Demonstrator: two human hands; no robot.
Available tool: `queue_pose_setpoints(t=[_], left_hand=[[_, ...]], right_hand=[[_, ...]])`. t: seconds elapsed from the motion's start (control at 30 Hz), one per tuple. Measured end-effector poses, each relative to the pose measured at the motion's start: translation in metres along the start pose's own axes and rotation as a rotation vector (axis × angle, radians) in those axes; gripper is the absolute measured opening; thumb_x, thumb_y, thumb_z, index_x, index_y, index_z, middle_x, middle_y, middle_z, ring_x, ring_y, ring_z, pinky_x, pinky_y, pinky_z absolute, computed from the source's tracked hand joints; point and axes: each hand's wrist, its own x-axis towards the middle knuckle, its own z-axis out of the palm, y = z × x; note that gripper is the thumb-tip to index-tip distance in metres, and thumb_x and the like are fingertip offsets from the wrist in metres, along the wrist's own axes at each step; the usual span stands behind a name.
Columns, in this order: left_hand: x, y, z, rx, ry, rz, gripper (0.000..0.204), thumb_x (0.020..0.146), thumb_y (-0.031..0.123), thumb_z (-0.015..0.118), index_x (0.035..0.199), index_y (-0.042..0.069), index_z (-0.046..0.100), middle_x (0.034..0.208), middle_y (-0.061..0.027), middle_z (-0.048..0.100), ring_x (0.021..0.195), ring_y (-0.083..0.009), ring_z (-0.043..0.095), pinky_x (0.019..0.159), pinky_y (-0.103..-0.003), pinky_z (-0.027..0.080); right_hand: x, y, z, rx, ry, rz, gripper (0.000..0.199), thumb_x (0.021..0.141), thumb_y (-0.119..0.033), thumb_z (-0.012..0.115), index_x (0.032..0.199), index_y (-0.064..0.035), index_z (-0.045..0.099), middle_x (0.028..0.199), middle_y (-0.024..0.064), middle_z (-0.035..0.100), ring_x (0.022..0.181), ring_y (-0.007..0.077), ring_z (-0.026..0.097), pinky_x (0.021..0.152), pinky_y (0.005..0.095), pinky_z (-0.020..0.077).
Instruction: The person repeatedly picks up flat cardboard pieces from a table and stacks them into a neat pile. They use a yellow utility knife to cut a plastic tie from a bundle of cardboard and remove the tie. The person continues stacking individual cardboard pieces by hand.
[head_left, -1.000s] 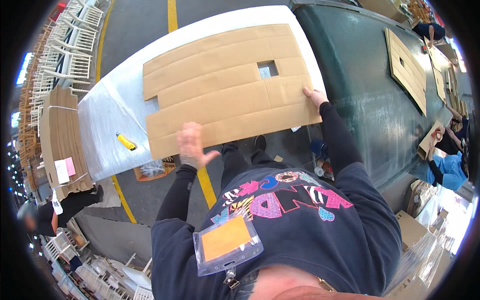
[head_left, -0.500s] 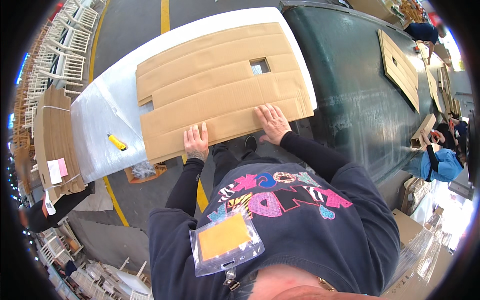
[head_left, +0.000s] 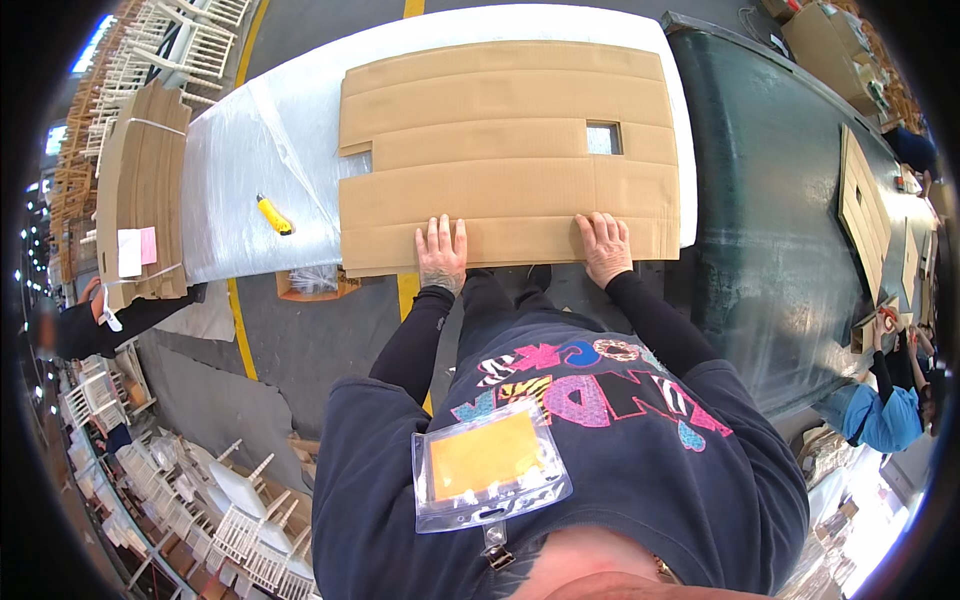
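Note:
A broad flat cardboard sheet lies before me, with fold lines, a square hole at its right and a notch in its left edge. My left hand rests on its near edge, fingers spread flat on top. Further right along that edge, my right hand also lies with fingers stretched out over the cardboard. Both thumbs are mostly hidden. Under the sheet is a white surface wrapped in clear film. A yellow utility knife lies on the film, left of the sheet.
At the left stands a strapped cardboard stack with papers on it; a person's arm reaches near it. A dark green table adjoins at right, bearing cardboard pieces. A person in blue works there. An open box sits on the floor.
My view has turned, so the sheet and table now look straighter and further right. Both hands keep their places on the sheet's near edge. The person at the right has shifted slightly.

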Motion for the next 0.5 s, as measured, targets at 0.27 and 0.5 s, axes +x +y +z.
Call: queue_pose_setpoints(t=[0.27,0.5], left_hand=[[0.001,0.001,0.006,0.015,0.06,0.031,0.042,0.086,0.017,0.057,0.127,0.009,0.055,0.123,-0.016,0.054,0.115,-0.0328,0.053,0.098,-0.055,0.043],[0.0,0.006,0.012,0.067,0.102,0.039,0.038,0.087,0.016,0.058,0.123,0.007,0.06,0.116,-0.0161,0.061,0.11,-0.0347,0.06,0.095,-0.056,0.049]], right_hand=[[-0.003,0.006,0.017,-0.022,0.072,-0.043,0.074,0.066,-0.01,0.071,0.135,-0.011,0.045,0.126,0.0123,0.046,0.123,0.0317,0.044,0.104,0.0467,0.0355],[0.002,0.004,-0.004,-0.063,0.097,-0.136,0.046,0.083,-0.015,0.058,0.127,-0.0036,0.056,0.111,0.0103,0.056,0.11,0.0274,0.055,0.097,0.0426,0.0432]])
